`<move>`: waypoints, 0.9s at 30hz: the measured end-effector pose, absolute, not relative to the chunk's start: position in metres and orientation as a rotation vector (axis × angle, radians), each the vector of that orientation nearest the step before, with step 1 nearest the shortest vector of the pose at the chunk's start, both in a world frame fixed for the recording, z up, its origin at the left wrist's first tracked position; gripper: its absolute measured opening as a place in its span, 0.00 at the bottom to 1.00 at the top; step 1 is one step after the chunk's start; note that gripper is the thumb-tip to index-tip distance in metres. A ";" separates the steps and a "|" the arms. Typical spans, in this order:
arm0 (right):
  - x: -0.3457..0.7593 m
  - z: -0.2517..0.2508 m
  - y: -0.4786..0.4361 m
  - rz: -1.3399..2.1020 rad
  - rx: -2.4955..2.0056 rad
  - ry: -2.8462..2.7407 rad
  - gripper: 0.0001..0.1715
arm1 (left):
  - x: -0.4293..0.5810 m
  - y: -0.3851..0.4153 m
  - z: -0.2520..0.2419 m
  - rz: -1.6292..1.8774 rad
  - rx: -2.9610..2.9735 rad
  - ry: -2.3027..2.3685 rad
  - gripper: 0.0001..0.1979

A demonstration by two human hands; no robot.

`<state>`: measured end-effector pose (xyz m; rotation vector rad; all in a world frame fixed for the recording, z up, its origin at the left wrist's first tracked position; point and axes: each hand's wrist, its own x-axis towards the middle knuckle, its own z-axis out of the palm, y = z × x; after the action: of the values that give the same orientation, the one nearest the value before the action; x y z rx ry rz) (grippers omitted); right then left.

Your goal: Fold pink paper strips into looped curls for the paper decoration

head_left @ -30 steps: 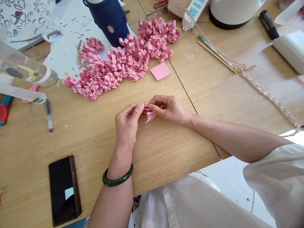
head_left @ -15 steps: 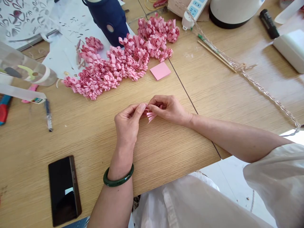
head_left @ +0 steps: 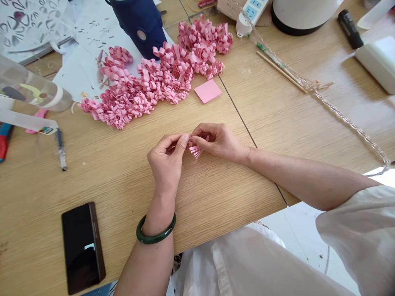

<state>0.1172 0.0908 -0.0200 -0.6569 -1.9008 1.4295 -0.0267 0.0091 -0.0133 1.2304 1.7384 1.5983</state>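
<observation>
Left hand shifted, strips perhaps turned

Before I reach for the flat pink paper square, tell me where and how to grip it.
I'd pinch the pink paper square at its near edge, top and underside together, coming from the near side. It lies flat, so a thin edge seems the likeliest hold, and curled pink strips lie beyond and left of it.

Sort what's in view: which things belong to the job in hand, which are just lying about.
Likely part of the job:
fringed pink paper
pile of pink paper curls
pink paper square

Apparently just lying about:
phone
blue cup
power strip
</observation>
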 end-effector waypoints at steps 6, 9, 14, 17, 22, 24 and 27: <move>0.117 -0.020 0.090 1.418 -0.676 -1.905 0.14 | -0.024 0.006 -0.006 1.571 1.372 1.805 0.07; 0.116 -0.020 0.090 1.421 -0.700 -1.898 0.14 | -0.023 0.005 -0.003 1.543 1.305 1.779 0.12; 0.117 -0.021 0.091 1.426 -0.694 -1.889 0.13 | -0.023 0.006 -0.006 1.542 1.290 1.746 0.10; 0.117 -0.021 0.091 1.434 -0.668 -1.894 0.13 | -0.025 0.007 -0.008 1.565 1.317 1.744 0.06; 0.116 -0.018 0.092 1.489 -0.676 -1.849 0.14 | -0.028 0.009 -0.013 1.567 1.261 1.780 0.06; 0.116 -0.017 0.092 1.510 -0.709 -1.803 0.16 | -0.029 0.011 -0.016 1.618 1.183 1.771 0.06; 0.114 -0.015 0.093 1.469 -0.788 -1.778 0.16 | -0.031 0.015 -0.020 1.682 1.047 1.743 0.07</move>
<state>0.1142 0.0931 -0.0148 -0.7879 -1.7780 1.4685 -0.0310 0.0146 -0.0195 1.0468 1.7428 1.6824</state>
